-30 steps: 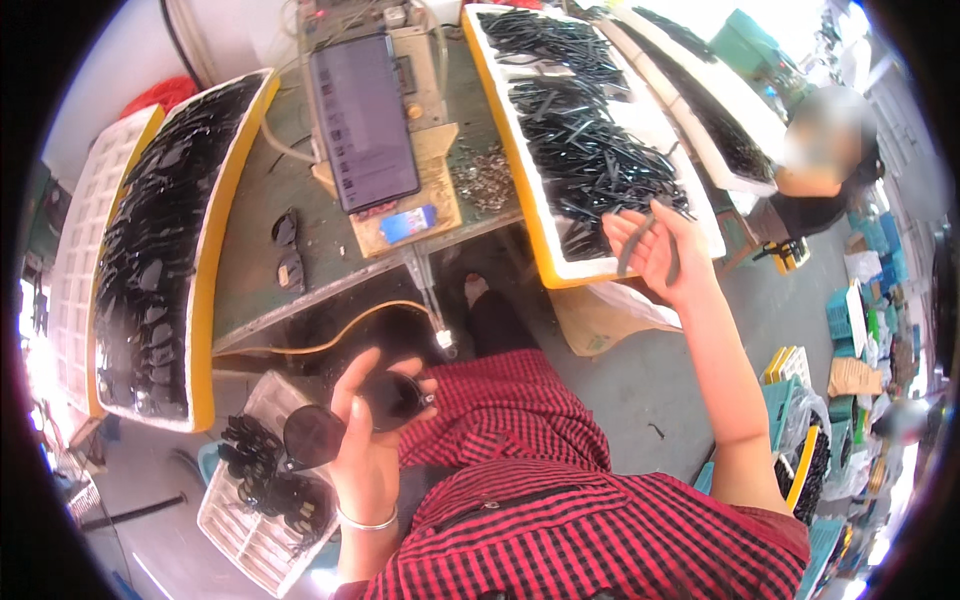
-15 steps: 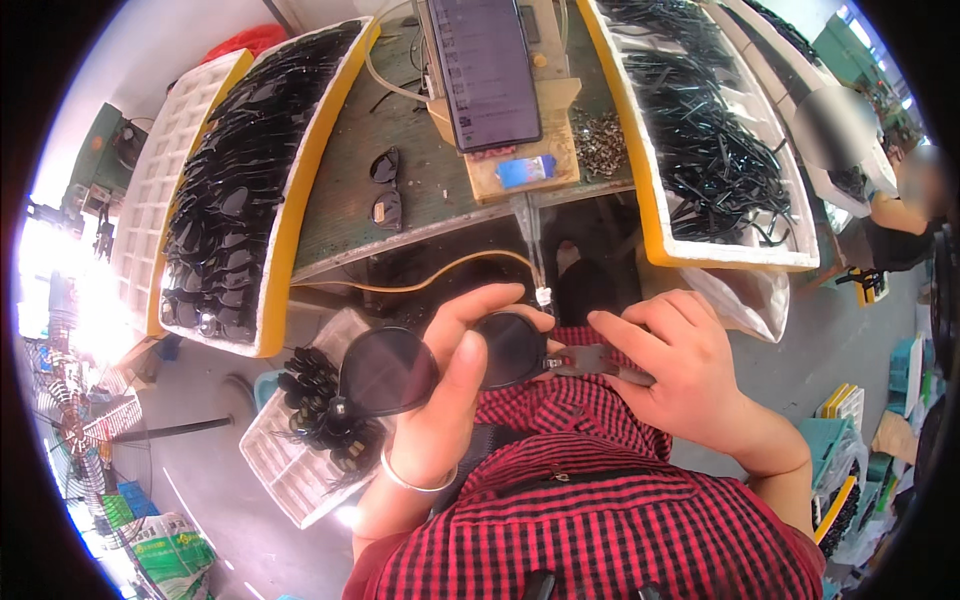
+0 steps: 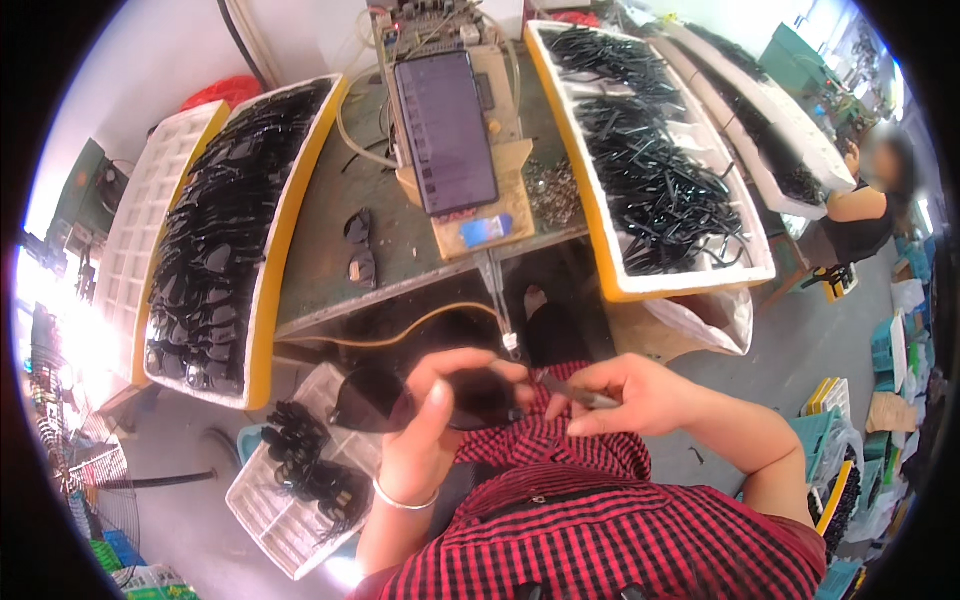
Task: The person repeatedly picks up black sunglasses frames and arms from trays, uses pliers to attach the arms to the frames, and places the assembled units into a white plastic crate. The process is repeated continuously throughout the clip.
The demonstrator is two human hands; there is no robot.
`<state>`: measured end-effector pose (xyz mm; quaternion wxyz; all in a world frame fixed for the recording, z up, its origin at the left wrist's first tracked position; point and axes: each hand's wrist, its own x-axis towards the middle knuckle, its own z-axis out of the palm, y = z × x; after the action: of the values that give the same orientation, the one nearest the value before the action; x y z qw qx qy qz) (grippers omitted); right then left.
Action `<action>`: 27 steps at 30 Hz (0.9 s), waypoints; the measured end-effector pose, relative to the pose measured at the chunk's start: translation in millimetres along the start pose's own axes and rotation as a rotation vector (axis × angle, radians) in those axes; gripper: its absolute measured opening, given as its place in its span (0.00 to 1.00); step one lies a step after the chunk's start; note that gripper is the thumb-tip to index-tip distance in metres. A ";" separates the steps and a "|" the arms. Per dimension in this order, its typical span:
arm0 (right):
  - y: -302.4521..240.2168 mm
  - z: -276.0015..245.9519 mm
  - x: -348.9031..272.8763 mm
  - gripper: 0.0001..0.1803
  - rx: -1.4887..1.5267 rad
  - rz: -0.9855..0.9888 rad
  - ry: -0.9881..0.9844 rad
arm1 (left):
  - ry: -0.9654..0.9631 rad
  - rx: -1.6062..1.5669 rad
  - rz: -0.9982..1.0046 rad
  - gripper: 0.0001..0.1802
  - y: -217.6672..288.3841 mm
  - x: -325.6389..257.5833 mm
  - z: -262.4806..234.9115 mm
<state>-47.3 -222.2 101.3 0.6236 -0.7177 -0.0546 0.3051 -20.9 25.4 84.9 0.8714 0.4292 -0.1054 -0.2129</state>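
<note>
My left hand (image 3: 420, 432) pinches a black sunglasses front (image 3: 365, 402) with two large round dark lenses, held over my lap. One lens sticks out past the thumb on the left; the other lies partly behind the fingers. My right hand (image 3: 635, 395) is closed around a short grey metal hand tool (image 3: 578, 391), whose exact kind I cannot make out. The tool's tip points left, just above and beside the right end of the sunglasses front, and appears apart from it. Some blur covers the lenses.
A phone (image 3: 447, 130) leans on a bench fixture (image 3: 515, 160). Left stands a yellow-edged tray of sunglasses (image 3: 262, 335); right, a tray of black temple arms (image 3: 603, 265). Sunglasses (image 3: 360, 250) lie on the bench (image 3: 315, 255). A white tray (image 3: 255, 500) sits low left. Another person (image 3: 858, 222) is far right.
The tool has come away from the right end of the sunglasses front, which has tipped and turned. My right hand's fingers have curled closer around the tool. The whole view has shifted.
</note>
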 end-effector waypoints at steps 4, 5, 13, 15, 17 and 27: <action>-52.8 -43.7 15.3 0.15 -0.527 -0.140 0.467 | 0.351 0.034 0.217 0.17 0.9 -2.2 -31.2; -61.9 -60.8 29.0 0.16 -0.804 -0.064 0.590 | 0.428 -0.022 0.187 0.17 -0.8 -4.5 -45.0; -39.8 -141.2 115.9 0.17 -1.396 -0.135 0.898 | 0.788 0.615 0.260 0.21 -21.7 69.3 -167.9; -36.7 -119.5 114.6 0.18 -1.182 -0.253 0.890 | 0.917 1.175 0.406 0.25 -17.1 83.3 -198.3; -21.0 -109.3 99.6 0.20 -1.023 -0.352 0.848 | 0.984 1.437 0.290 0.26 9.7 99.7 -172.3; 18.2 -28.9 6.2 0.19 -0.044 -0.148 0.387 | 1.220 1.726 0.380 0.16 -13.9 149.4 -180.1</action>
<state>-33.1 -248.2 83.2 0.6274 -0.7703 0.0069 0.1135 173.7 75.6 -35.8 0.1982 0.9102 0.1676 0.3226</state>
